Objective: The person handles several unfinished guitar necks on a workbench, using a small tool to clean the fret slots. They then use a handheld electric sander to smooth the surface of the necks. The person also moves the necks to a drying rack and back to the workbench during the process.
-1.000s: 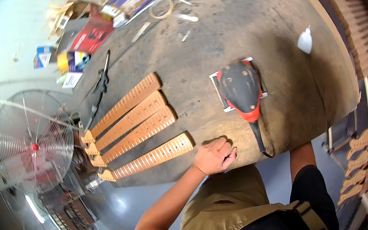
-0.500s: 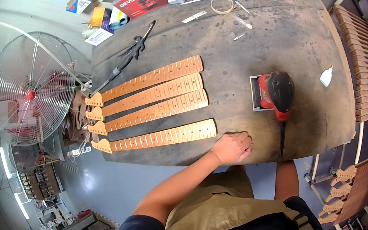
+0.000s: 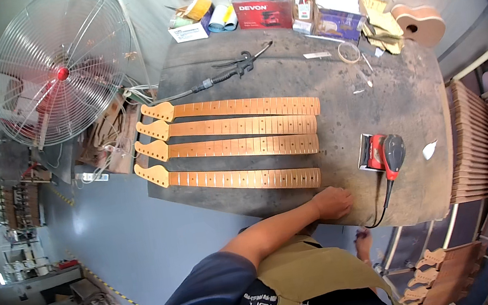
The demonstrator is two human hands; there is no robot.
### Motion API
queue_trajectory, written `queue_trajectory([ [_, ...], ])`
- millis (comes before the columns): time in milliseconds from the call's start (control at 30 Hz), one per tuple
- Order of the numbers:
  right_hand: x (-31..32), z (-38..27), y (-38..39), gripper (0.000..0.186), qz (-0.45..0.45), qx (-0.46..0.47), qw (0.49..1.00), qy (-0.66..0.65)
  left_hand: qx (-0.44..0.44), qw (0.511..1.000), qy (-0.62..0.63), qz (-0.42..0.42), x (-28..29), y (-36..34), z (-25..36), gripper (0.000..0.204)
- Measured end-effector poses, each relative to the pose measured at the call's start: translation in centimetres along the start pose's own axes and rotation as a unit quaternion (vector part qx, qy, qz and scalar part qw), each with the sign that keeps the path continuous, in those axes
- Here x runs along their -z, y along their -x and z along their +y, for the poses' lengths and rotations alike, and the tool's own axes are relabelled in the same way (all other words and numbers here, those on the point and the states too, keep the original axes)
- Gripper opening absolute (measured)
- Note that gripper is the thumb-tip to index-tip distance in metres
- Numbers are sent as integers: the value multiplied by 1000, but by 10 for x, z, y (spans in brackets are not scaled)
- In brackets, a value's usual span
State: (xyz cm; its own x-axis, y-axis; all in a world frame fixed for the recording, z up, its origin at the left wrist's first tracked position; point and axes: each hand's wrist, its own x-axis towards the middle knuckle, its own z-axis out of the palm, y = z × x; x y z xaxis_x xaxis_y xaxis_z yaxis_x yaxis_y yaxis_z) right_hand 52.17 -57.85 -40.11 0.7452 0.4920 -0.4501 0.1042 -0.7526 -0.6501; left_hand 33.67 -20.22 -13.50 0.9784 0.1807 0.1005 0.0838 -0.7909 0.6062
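Observation:
My left hand [image 3: 333, 202] rests on the near edge of the dark worktable [image 3: 226, 201], its fingers curled in, with nothing visible in them. Just beyond it ends the nearest guitar neck [image 3: 245, 180], a maple one with a fretted fingerboard. Several such necks lie side by side, headstocks to the left. Below the table's front edge is my right hand [image 3: 363, 237], small and partly blurred; its fingers cannot be made out. To the right on the table sits a red and black sander [image 3: 385, 154], its cord [image 3: 385, 207] running over the near edge.
An air blow gun [image 3: 243, 64] with its hose lies behind the necks. Boxes, including a red one [image 3: 262, 9], line the back. A large fan [image 3: 62, 73] stands at left. Racks on the right hold stacked wooden pieces [image 3: 472, 140] and more headstocks [image 3: 423, 277].
My view has turned, so the table and necks appear rotated. My right hand now shows below the table edge, where earlier only the forearm was visible. My left hand stays near the necks' ends.

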Motion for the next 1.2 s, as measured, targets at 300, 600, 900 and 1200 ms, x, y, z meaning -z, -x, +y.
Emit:
queue_trajectory([
  [300,22,-400,147,25,-175,213,944,181,135,980,72,128,91,147,-16,10],
  [600,-64,-510,87,61,-56,346,905,240,268,940,-179,114,212,290,-88,61],
  [900,-44,-525,61,23,-76,310,948,9,224,948,-223,27,197,288,-111,38],
  [1200,-75,-544,6,34,-71,232,967,74,279,915,-207,207,204,271,-115,76],
])
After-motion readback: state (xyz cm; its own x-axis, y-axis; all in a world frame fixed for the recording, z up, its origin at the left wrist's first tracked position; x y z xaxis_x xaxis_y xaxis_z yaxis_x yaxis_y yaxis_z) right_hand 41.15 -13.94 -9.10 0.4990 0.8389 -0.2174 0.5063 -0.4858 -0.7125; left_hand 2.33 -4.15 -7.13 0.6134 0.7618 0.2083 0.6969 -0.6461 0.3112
